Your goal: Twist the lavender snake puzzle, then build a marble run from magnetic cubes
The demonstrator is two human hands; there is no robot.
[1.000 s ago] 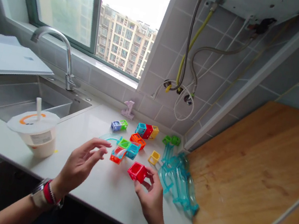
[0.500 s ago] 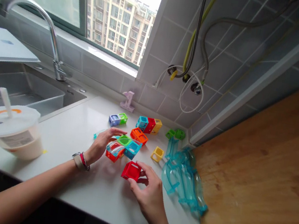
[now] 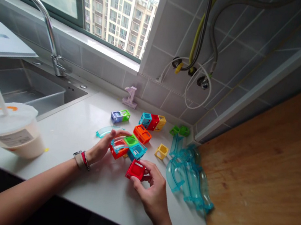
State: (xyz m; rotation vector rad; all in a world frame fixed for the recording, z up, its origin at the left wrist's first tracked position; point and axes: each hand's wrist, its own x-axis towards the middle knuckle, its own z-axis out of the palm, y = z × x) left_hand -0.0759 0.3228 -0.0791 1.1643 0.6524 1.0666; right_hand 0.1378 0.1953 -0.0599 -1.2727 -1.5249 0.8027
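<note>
My right hand (image 3: 153, 186) pinches a red open-sided toy cube (image 3: 136, 170) between thumb and fingers, just in front of a joined group of cubes. That cube group (image 3: 118, 149) has orange-red, green and blue cubes, with a clear blue curved track piece lying across its top. My left hand (image 3: 103, 147) is closed round the group's left and back sides; its fingertips are partly hidden behind it. Another clear curved track piece (image 3: 106, 131) lies behind the left hand. Just beyond the group sits a pair of orange cubes (image 3: 142, 134), and a yellow cube (image 3: 161, 151) stands to the right.
Along the back are a purple-green cube pair (image 3: 120, 116), a blue-red-yellow row (image 3: 152, 122), green pieces (image 3: 180, 130) and a lilac figure "1" (image 3: 130, 97). Clear blue track pieces (image 3: 189, 179) pile by a wooden board (image 3: 261, 174). A lidded drink cup (image 3: 17, 139) stands left, near the sink (image 3: 55, 90).
The view has shifted slightly. My left fingers have curled further round the back of the cube group, and the track piece on it now lies flatter. The red cube stays in my right hand.
</note>
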